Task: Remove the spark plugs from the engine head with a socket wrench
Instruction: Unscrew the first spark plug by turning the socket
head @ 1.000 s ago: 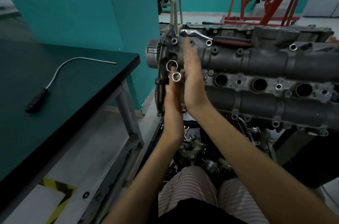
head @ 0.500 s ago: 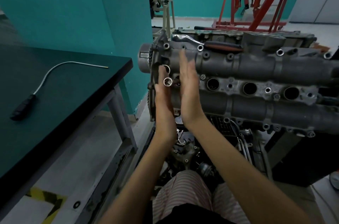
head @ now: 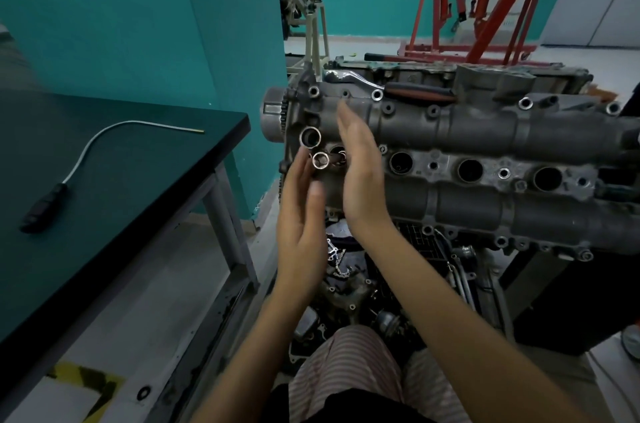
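Nearest the camera, striped trousers (head: 349, 363) are showing at the bottom edge, and two bare forearms are reaching up and away from them toward the engine head (head: 485, 159). The left hand (head: 301, 214) is standing on edge with its fingers straight, pressing against the left side of a socket (head: 320, 160) whose bright ring-shaped mouth is facing the camera. The right hand (head: 360, 173) is mirroring it on the right, palm flat and fingers straight, so the socket is sitting between the two palms; whether the right palm is actually touching it cannot be told. The socket is sticking out of the leftmost spark plug well of the head, at the left end of the casting. To the right along the same row, three more plug wells (head: 470, 169) are lying open and dark. On the far edge of the head a ratchet wrench (head: 391, 90) with a chrome head and a dark red handle is lying flat. To the left, well apart from the engine, a dark green bench (head: 138, 180) is carrying a flexible pick-up tool (head: 79, 166) with a black grip. Far behind, a red engine hoist (head: 485, 0) is standing against the teal wall (head: 121, 34).
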### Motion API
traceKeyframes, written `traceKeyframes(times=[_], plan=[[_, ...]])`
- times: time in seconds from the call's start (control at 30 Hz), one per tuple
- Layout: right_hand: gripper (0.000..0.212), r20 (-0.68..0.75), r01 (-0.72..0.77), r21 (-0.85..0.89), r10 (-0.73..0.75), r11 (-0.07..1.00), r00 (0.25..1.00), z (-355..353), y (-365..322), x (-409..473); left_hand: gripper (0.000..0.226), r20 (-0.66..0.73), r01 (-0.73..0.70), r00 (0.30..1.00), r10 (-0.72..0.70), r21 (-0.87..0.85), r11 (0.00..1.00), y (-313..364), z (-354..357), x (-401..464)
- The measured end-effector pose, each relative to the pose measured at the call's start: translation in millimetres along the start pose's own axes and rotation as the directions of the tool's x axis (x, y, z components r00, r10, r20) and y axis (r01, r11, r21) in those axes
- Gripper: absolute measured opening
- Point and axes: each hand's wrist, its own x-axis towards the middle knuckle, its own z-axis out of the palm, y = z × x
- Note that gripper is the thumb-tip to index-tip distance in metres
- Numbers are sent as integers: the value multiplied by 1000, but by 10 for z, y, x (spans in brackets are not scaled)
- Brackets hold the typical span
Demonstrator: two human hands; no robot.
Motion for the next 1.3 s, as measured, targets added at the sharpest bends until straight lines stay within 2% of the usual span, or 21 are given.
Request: traceKeyframes(times=[0.03,0.07,0.13,0.17,0.23,0.3,0.33,0.4,0.5,0.63,0.7,0.87,1.0,1.1,1.23,1.3], plan=[[33,-33,43,-156,-48,987,998,-55,64,-56,46,19,-82,997,80,112,990,21,-32,37],[35,-8,117,-345,-127,931,992,-110,116,-103,46,54,-153,988,144,230,961,41,-65,88],[39,122,279,-654,-265,703,956,-174,218,-130,39,82,-244,970,231,416,876,66,-125,228],[38,135,299,-743,-304,599,943,-180,224,-107,33,80,-274,960,268,464,842,84,-154,295],[30,105,251,-860,-328,445,939,-204,224,-3,21,97,-334,938,332,499,800,120,-192,384],[24,121,208,-907,-247,365,961,-232,202,113,12,139,-381,919,369,555,739,140,-210,443],[23,149,211,-913,-196,348,969,-252,199,169,17,164,-394,913,374,597,699,142,-209,472],[20,170,206,-915,-133,347,977,-299,203,280,31,234,-431,895,380,674,600,145,-204,550],[19,128,162,-911,-115,379,985,-342,242,331,33,391,-563,813,432,716,413,174,-210,685],[21,164,185,-933,-93,307,982,-346,329,357,30,527,-649,758,385,668,364,167,-222,857],[22,190,214,-920,-102,329,976,-350,327,362,30,518,-665,738,434,670,331,124,-202,871],[25,225,255,-891,-124,375,967,-376,313,329,46,340,-626,721,604,694,357,4,-107,800],[26,221,243,-905,-103,348,970,-378,316,332,31,425,-686,699,575,626,370,5,-169,774],[26,209,227,-905,-89,359,974,-385,296,322,19,418,-633,761,496,643,431,56,-161,743],[33,202,214,-911,-71,354,977,-387,294,319,26,378,-555,826,419,680,480,87,-132,751],[18,214,225,-911,-70,346,974,-393,318,332,31,361,-525,845,396,703,480,103,-116,728]])
